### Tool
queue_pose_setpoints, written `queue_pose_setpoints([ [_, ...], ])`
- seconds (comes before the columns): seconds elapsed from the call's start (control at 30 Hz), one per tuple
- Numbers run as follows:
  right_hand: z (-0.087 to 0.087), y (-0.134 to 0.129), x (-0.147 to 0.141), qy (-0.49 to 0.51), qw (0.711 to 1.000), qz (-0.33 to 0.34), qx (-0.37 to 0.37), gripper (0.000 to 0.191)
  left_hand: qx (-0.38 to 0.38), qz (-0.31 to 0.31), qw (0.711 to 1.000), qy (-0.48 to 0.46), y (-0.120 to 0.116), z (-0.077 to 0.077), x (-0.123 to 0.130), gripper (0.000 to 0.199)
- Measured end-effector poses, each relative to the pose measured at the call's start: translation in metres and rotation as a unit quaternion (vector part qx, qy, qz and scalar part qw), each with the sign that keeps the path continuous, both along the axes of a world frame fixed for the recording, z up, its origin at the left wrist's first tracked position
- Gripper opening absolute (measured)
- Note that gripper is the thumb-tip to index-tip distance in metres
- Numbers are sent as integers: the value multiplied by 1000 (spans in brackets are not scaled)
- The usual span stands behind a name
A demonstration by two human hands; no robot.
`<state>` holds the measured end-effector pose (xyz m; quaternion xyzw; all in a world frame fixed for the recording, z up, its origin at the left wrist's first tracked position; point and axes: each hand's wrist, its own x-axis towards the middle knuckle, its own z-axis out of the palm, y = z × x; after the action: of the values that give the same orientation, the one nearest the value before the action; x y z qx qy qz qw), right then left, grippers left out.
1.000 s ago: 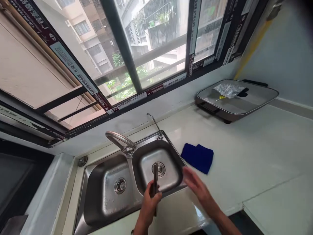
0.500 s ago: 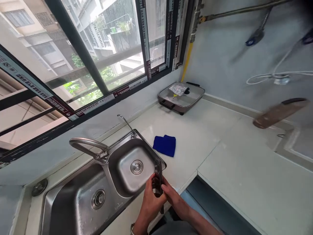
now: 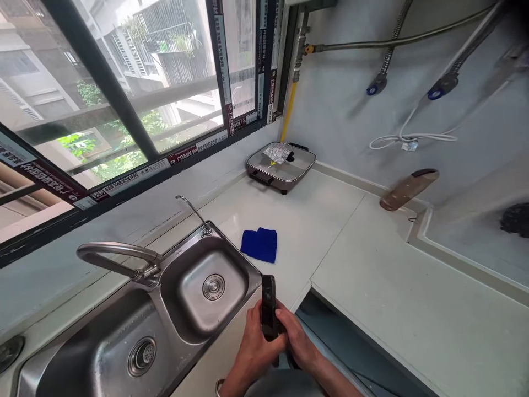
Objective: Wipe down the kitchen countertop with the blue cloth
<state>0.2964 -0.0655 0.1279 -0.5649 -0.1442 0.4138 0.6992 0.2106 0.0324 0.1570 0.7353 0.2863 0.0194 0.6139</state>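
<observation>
A slim black handheld camera (image 3: pixel 268 309), with a round lens-like spot near its top, stands upright between my hands at the counter's front edge. My left hand (image 3: pixel 257 342) closes round its left side and lower part, thumb across the front. On the other side, my right hand (image 3: pixel 294 336) grips it with bent fingers. The camera's lower end is partly covered by the fingers. Just beyond it lies a folded blue cloth (image 3: pixel 259 245) on the white counter (image 3: pixel 372 281), apart from both hands.
To the left is a steel double sink (image 3: pixel 169 325) with a curved tap (image 3: pixel 119 251) and a thin spout (image 3: pixel 192 208). A lidded electric pan (image 3: pixel 281 168) stands in the back corner. A brown rounded object (image 3: pixel 407 190) leans by the right wall, below hoses and a white cable (image 3: pixel 413 137).
My view has swung right, so the sink, cloth and pan sit further left. The camera has turned from edge-on to show its broad face, still in both hands.
</observation>
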Motion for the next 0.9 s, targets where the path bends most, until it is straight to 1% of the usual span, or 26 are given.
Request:
queue_pose_setpoints([
  [0.13, 5, -15, 24, 8, 999, 30, 40, 56, -5, -32, 999, 14, -11, 11, 18, 82],
  [0.23, 12, -31, 46, 20, 998, 33, 41, 56, -3, -65, 998, 18, -19, 16, 35, 92],
  [0.3, 13, -44, 60, 41, 998, 34, 43, 57, -14, -97, 995, 24, -22, 20, 48, 95],
  [0.4, 10, -62, 80, 124, 986, 59, 92, 58, -40, -143, 988, 35, -25, 31, 68, 87],
  [0.5, 0, -77, 97, 199, 966, 92, 139, 59, -51, -176, 982, 41, -28, 47, 85, 73],
  [0.57, -9, -84, 106, 206, 965, 98, 133, 59, -46, -199, 978, 41, -26, 54, 93, 64],
  [0.6, -13, -87, 109, 202, 967, 97, 121, 59, -42, -203, 977, 41, -23, 55, 96, 61],
  [0.67, -19, -91, 113, 195, 972, 91, 96, 63, -36, -181, 982, 47, -10, 48, 102, 60],
  [0.7, -21, -91, 114, 201, 972, 85, 90, 66, -22, -155, 986, 53, -1, 41, 106, 62],
  [0.73, -21, -90, 115, 212, 970, 77, 88, 68, 9, -124, 990, 63, 11, 32, 112, 64],
  [0.77, -20, -88, 116, 224, 968, 69, 90, 70, 57, -93, 992, 71, 23, 21, 120, 65],
  [0.8, -17, -85, 117, 234, 966, 62, 93, 70, 124, -67, 987, 76, 37, 8, 130, 65],
  [0.83, -12, -81, 120, 244, 963, 59, 101, 70, 199, -45, 976, 73, 51, -5, 142, 63],
  [0.9, -1, -72, 126, 264, 954, 70, 127, 70, 332, -23, 942, 44, 75, -34, 170, 58],
])
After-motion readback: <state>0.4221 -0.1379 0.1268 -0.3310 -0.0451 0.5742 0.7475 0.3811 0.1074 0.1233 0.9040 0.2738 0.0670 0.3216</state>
